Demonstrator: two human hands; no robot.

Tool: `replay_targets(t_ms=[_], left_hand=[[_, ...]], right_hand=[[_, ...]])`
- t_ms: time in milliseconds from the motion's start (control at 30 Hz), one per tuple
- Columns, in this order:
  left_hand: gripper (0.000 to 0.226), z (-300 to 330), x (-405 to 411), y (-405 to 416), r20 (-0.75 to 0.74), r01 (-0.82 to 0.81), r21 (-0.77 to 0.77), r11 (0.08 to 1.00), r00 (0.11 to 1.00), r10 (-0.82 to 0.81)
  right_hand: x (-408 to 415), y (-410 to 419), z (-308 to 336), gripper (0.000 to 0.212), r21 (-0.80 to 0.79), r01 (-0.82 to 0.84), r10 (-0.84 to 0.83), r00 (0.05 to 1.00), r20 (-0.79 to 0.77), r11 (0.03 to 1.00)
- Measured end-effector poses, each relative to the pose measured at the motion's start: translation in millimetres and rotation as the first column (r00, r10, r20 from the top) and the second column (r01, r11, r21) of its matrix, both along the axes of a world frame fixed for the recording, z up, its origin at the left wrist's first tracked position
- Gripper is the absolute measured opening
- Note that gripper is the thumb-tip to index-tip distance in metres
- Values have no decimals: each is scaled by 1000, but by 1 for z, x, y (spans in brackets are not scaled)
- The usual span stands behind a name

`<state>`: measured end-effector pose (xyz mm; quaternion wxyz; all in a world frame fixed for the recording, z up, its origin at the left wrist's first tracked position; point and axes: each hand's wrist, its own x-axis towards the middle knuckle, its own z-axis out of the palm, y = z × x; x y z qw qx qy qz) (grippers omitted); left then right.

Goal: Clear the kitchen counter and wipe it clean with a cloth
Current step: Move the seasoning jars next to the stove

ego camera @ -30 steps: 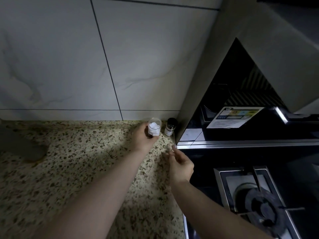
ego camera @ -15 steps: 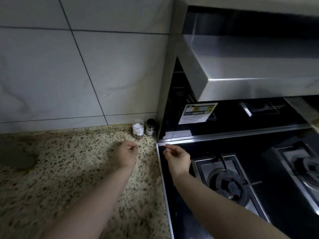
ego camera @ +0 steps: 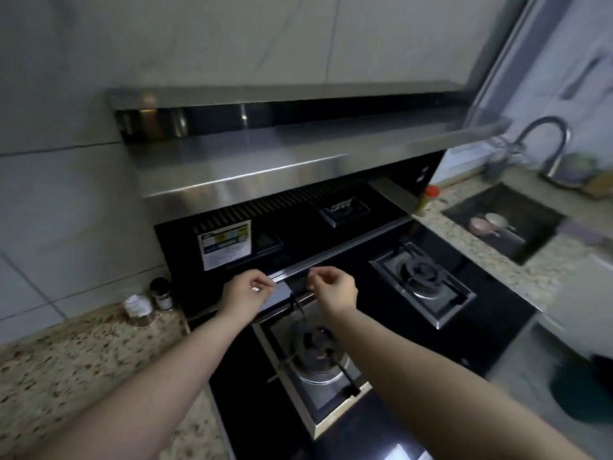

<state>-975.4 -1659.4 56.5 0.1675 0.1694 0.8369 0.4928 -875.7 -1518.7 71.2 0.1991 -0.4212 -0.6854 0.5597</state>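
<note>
The speckled stone counter (ego camera: 83, 360) runs along the left of a black gas hob (ego camera: 381, 313). Two small jars stand at its back corner against the tiled wall: a clear jar of white grains (ego camera: 139, 308) and a dark-capped shaker (ego camera: 161, 293). My left hand (ego camera: 247, 292) and my right hand (ego camera: 333, 288) hover side by side above the hob's near-left burner (ego camera: 315, 353). Both have loosely curled fingers and hold nothing. No cloth is in either hand.
A steel range hood (ego camera: 265, 161) overhangs the hob at head height. Right of the hob, a red-capped bottle (ego camera: 428, 200) stands on more counter (ego camera: 491, 260). Beyond it lies a dark sink (ego camera: 530, 240) with cups inside and a curved faucet (ego camera: 544, 144). A blurred dark round object (ego camera: 580, 393) sits low right.
My left hand let go of the clear jar, which now stands beside the shaker. Both hands moved right from the counter to above the hob, and my view swung right.
</note>
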Motion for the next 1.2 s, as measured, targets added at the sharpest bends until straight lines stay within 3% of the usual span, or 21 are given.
replay_targets(t_ms=[333,500,600,733,867,1200], left_hand=[[30,55,118,166,-18,204,21,979,979,-204],[32,66,218,261,57,89,226,970,993,-104],[35,77,277,319,107,28,292,956,992,-61],[36,90,343,387,82,111,298,948,987,-141],[23,102,390,439,46,212,297,931,971,-236],[15,112,404,545,89,332,325,886,922,-378]], right_hand=[[158,150,54,15,5,185,-184,980,-81,983],[259,234,55,18,-287,443,-486,868,-101,850],[320,283,62,20,-287,493,-543,829,-131,821],[394,339,79,20,-290,548,-605,779,-165,785],[453,384,92,20,-190,586,-613,773,-164,788],[488,482,83,20,-233,515,-564,781,-268,825]])
